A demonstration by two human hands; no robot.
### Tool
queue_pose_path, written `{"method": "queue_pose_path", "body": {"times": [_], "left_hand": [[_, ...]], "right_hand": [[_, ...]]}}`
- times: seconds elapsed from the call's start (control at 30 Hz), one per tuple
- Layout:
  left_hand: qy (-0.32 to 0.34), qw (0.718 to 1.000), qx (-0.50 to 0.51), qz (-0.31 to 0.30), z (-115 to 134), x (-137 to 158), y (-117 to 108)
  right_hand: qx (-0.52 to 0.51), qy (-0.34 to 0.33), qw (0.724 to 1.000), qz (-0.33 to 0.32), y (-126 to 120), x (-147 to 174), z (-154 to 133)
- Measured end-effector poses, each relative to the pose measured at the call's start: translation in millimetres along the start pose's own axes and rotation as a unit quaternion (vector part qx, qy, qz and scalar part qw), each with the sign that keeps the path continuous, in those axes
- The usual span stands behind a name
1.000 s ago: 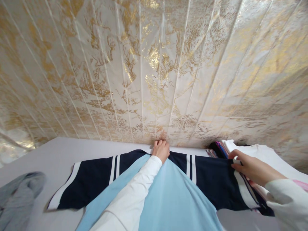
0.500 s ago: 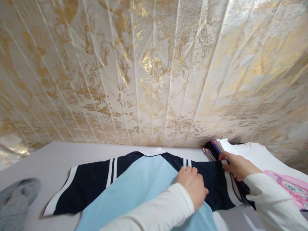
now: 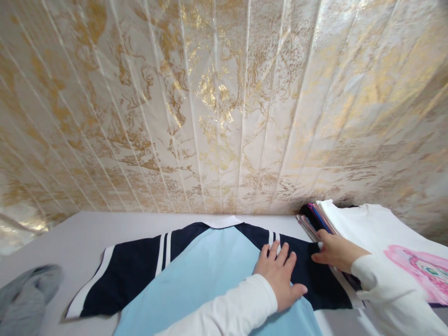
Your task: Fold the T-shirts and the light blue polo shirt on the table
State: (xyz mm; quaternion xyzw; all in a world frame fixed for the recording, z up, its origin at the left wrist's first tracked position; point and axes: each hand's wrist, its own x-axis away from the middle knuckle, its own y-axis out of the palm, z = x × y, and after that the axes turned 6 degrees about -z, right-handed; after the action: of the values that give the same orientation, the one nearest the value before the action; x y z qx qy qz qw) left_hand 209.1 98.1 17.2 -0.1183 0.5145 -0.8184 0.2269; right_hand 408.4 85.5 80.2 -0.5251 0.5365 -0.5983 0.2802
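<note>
A light-blue T-shirt (image 3: 210,266) with navy sleeves, white stripes and a white collar lies spread out, its collar at the far side. My left hand (image 3: 278,275) rests on it where the blue body meets the right-hand navy sleeve (image 3: 308,275), fingers spread and pressing on the cloth. At that sleeve's outer end, my right hand (image 3: 338,249) pinches the white-trimmed edge between thumb and fingers. Part of the cuff is hidden behind this hand. The shirt's lower part runs out of view.
A stack of folded clothes (image 3: 310,219) stands at the back right, topped by a white T-shirt (image 3: 371,224) with a pink print. Grey cloth (image 3: 30,294) lies at the left on the pale tabletop (image 3: 84,228). Behind rises a gold-patterned wall covering (image 3: 217,116).
My left hand's fingers have spread from a bunched pose on the shirt. My right hand has shifted slightly at the cuff, and the sleeve's end now lies flatter.
</note>
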Motion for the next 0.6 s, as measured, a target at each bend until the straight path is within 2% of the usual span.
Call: {"method": "queue_pose_path", "body": {"times": [0.1,0.23,0.3,0.4,0.5,0.57,0.6], "left_hand": [[-0.003,1.0,0.004,0.004,0,1,3],[-0.002,0.999,0.001,0.054,1,-3,2],[-0.008,0.996,0.006,0.084,3,-7,0],[-0.024,0.994,0.016,0.105,6,-17,-5],[-0.031,0.994,0.012,0.102,10,-35,-9],[-0.031,0.995,0.014,0.09,13,-49,-9],[-0.033,0.996,0.014,0.083,15,-56,-8]], "right_hand": [[0.052,-0.033,0.997,0.048,4,2,-3],[0.024,-0.107,0.983,0.147,4,10,-3],[0.002,-0.129,0.983,0.129,8,14,-5],[0.036,-0.092,0.99,0.102,20,22,-8],[0.094,-0.044,0.991,0.089,30,32,-4],[0.102,-0.046,0.992,0.054,37,40,2],[0.096,-0.053,0.992,0.058,41,44,6]]}}
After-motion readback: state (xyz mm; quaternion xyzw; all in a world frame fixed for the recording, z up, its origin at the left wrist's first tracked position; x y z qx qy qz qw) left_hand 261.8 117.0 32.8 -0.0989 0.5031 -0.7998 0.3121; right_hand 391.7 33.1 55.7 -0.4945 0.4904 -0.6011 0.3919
